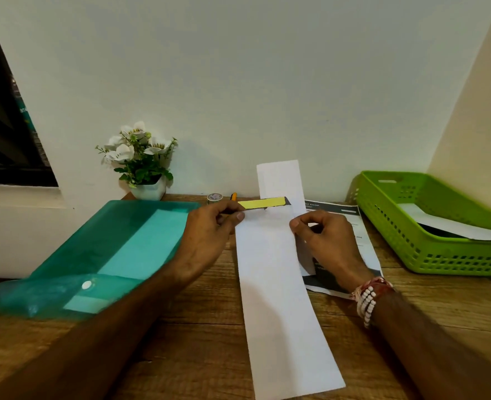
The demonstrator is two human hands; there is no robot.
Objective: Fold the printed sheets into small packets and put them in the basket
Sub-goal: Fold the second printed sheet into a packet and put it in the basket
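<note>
Now: sheet being folded at mid-bench

Left hand (209,235) and right hand (325,241) are pinching the long white sheet (279,298) on the bench (204,327), fingers clamped on its opposite edges. A printed page (357,226) is lying under the right hand, between sheet and green basket (411,249). A teal folder (108,249) is crowding the left.
</note>
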